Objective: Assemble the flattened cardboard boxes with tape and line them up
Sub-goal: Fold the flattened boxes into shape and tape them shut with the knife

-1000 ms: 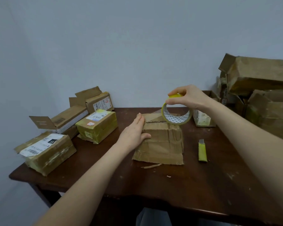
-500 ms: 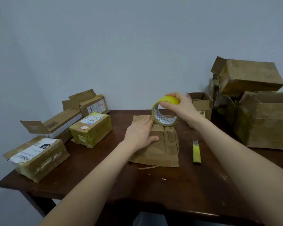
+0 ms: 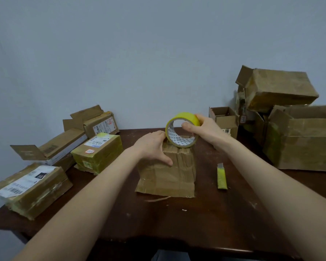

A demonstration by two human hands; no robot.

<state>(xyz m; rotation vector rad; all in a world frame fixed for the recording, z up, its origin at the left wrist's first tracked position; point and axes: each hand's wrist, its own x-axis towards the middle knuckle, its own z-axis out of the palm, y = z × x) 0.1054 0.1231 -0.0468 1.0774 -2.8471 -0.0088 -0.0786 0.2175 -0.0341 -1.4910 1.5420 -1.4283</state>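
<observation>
At bench [image 3: 196, 223] centre, flat-fingered left hand [image 3: 152, 147] presses the flattened box [image 3: 177, 172] while right hand [image 3: 205, 129] grips tape roll [image 3: 184, 117] at its far end.

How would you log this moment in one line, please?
step: taping | left hand: presses cardboard box | right hand: holds tape roll at box

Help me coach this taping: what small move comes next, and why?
Probably pull the tape roll toward the near edge of the cardboard box, along its top. The right hand grips the roll at the box's far edge, and the left hand presses flat on the box beside it. Whether a tape end is stuck down cannot be seen.
</observation>
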